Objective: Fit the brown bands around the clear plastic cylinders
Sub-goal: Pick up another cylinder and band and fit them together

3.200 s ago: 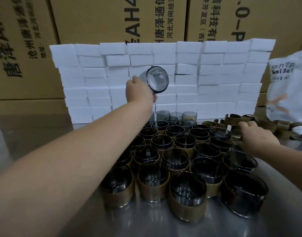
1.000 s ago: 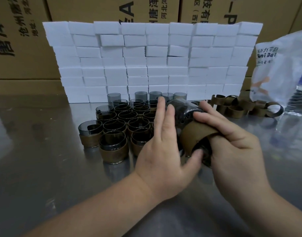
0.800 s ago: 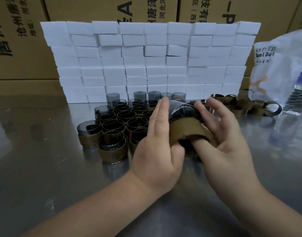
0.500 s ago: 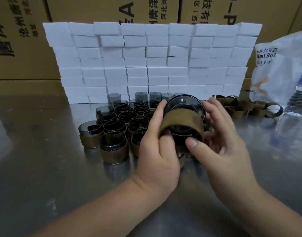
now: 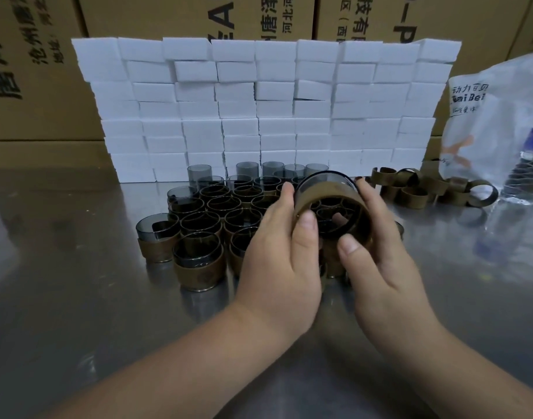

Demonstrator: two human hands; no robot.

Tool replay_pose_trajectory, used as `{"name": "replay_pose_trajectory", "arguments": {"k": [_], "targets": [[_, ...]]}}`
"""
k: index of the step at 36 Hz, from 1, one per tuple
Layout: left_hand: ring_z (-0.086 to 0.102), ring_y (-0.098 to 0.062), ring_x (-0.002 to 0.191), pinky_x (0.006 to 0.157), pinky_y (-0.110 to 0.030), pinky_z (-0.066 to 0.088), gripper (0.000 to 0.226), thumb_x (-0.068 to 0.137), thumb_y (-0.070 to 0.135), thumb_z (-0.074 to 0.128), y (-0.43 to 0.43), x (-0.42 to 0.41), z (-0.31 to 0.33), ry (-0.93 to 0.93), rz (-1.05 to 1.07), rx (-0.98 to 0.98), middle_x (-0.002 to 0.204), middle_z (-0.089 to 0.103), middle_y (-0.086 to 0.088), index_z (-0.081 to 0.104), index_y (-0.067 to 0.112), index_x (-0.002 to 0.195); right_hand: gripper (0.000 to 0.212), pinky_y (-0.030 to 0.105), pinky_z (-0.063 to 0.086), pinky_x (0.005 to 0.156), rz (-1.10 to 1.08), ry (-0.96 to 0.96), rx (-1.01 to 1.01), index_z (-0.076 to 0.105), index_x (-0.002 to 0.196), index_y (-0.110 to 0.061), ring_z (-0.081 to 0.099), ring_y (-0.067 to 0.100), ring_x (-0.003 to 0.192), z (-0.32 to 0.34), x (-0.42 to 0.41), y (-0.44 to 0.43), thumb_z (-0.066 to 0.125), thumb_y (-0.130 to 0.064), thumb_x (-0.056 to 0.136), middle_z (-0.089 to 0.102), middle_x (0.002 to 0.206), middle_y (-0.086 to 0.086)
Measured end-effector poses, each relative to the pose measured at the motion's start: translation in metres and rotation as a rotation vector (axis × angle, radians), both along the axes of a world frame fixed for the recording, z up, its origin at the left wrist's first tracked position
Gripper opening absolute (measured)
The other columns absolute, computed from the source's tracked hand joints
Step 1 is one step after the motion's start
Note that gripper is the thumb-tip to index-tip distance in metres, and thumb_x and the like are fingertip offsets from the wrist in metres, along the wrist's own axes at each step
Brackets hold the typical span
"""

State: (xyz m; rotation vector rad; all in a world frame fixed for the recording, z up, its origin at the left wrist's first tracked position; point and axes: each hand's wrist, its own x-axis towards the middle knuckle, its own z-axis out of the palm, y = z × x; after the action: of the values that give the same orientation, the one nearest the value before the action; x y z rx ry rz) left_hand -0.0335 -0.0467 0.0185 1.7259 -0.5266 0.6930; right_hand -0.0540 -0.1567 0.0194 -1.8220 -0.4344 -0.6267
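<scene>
Gripping one clear plastic cylinder point(image 5: 325, 180) between them, the left hand point(image 5: 277, 267) and right hand point(image 5: 386, 267) hold it tipped on its side above the tabletop point(image 5: 78, 297), its open end facing the camera. A brown band point(image 5: 328, 193) wraps round it, covering most of its wall and leaving a clear strip at the far rim. The left hand's fingers curl round the left side with the thumb on the near edge. The right hand's fingers curl round the right side, its thumb on the lower near edge. Beneath and behind the hands, a tight cluster of banded cylinders point(image 5: 198, 264) stands upright on the tabletop. A few bare cylinders point(image 5: 199, 173) stand in the back row against a wall of white foam blocks point(image 5: 259, 110). A heap of loose brown bands point(image 5: 416, 192) lies to the right, near a white plastic bag point(image 5: 495, 122) and a water bottle point(image 5: 525, 179). Cardboard boxes point(image 5: 41, 86) with printed characters stand behind.
</scene>
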Motion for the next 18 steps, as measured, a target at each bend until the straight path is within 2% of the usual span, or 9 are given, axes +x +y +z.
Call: {"name": "replay_pose_trajectory", "arguments": {"k": [2, 4, 6, 8, 10, 12, 14, 16, 18], "targets": [[0.031, 0.029, 0.109, 0.091, 0.005, 0.020, 0.072, 0.086, 0.051, 0.021, 0.0011, 0.0011, 0.0002, -0.040, 0.052, 0.069, 0.118, 0.041, 0.024, 0.040, 0.005, 0.137, 0.051, 0.027, 0.026, 0.114, -0.016, 0.001, -0.027, 0.026, 0.118, -0.062, 0.028, -0.004, 0.136, -0.0015, 0.0003, 0.0001, 0.038, -0.058, 0.069, 0.035, 0.149, -0.012], [0.034, 0.027, 0.107, 0.089, 0.005, 0.020, 0.074, 0.086, 0.053, 0.020, 0.0017, 0.0011, 0.0014, -0.022, 0.041, 0.106, 0.116, 0.044, 0.019, 0.044, 0.005, 0.135, 0.053, 0.018, 0.030, 0.109, -0.019, 0.023, 0.009, 0.028, 0.117, -0.064, 0.034, -0.010, 0.130, -0.0020, 0.0016, -0.0018, 0.039, -0.057, 0.066, 0.042, 0.142, -0.020], [0.036, 0.025, 0.104, 0.089, 0.004, 0.022, 0.074, 0.085, 0.055, 0.019, 0.0021, 0.0005, 0.0025, -0.018, 0.042, 0.129, 0.117, 0.048, 0.011, 0.047, 0.006, 0.133, 0.054, 0.003, 0.034, 0.094, -0.011, 0.032, 0.047, 0.032, 0.116, -0.066, 0.041, -0.019, 0.116, -0.0020, 0.0028, -0.0037, 0.040, -0.054, 0.064, 0.049, 0.126, -0.036], [0.042, 0.020, 0.102, 0.090, 0.000, 0.028, 0.073, 0.085, 0.055, 0.020, 0.0024, 0.0007, 0.0034, -0.023, 0.059, 0.116, 0.109, 0.050, 0.012, 0.048, 0.008, 0.133, 0.054, -0.005, 0.035, 0.076, -0.011, 0.011, 0.054, 0.030, 0.117, -0.063, 0.049, -0.025, 0.098, -0.0028, 0.0027, -0.0047, 0.040, -0.051, 0.065, 0.051, 0.103, -0.050], [0.056, -0.001, 0.097, 0.090, -0.026, 0.047, 0.071, 0.084, 0.057, 0.024, 0.0023, -0.0004, 0.0044, -0.006, 0.056, 0.066, 0.105, 0.051, 0.013, 0.046, 0.012, 0.135, 0.053, 0.000, 0.040, 0.071, -0.002, 0.003, 0.063, 0.030, 0.117, -0.062, 0.054, -0.022, 0.087, -0.0038, 0.0023, -0.0048, 0.040, -0.050, 0.066, 0.054, 0.092, -0.050], [0.062, -0.017, 0.084, 0.079, -0.046, 0.052, 0.068, 0.081, 0.060, 0.030, 0.0025, -0.0022, 0.0049, 0.021, 0.041, 0.006, 0.109, 0.054, 0.008, 0.045, 0.020, 0.134, 0.049, 0.017, 0.048, 0.077, 0.022, 0.014, 0.094, 0.036, 0.113, -0.065, 0.058, -0.015, 0.086, -0.0048, 0.0033, -0.0052, 0.041, -0.051, 0.066, 0.058, 0.091, -0.045], [0.064, -0.017, 0.075, 0.075, -0.049, 0.052, 0.061, 0.077, 0.063, 0.033, 0.0032, -0.0029, 0.0052, 0.045, 0.020, -0.036, 0.111, 0.059, 0.002, 0.047, 0.029, 0.127, 0.044, 0.033, 0.050, 0.082, 0.024, 0.024, 0.114, 0.042, 0.106, -0.070, 0.060, -0.011, 0.086, -0.0054, 0.0052, -0.0064, 0.042, -0.051, 0.066, 0.060, 0.092, -0.041], [0.064, -0.016, 0.073, 0.073, -0.047, 0.053, 0.051, 0.075, 0.063, 0.035, 0.0036, -0.0028, 0.0061, 0.053, 0.011, -0.063, 0.107, 0.062, -0.002, 0.051, 0.034, 0.115, 0.043, 0.037, 0.050, 0.084, 0.017, 0.023, 0.115, 0.044, 0.106, -0.068, 0.060, -0.010, 0.088, -0.0051, 0.0063, -0.0072, 0.042, -0.051, 0.066, 0.060, 0.093, -0.041], [0.065, -0.015, 0.067, 0.066, -0.036, 0.054, 0.038, 0.074, 0.060, 0.038, 0.0037, -0.0015, 0.0074, 0.056, -0.012, -0.112, 0.098, 0.064, 0.000, 0.054, 0.036, 0.101, 0.044, 0.037, 0.051, 0.083, 0.010, 0.025, 0.110, 0.043, 0.108, -0.066, 0.061, -0.009, 0.087, -0.0049, 0.0066, -0.0066, 0.042, -0.053, 0.067, 0.060, 0.094, -0.041]]}}
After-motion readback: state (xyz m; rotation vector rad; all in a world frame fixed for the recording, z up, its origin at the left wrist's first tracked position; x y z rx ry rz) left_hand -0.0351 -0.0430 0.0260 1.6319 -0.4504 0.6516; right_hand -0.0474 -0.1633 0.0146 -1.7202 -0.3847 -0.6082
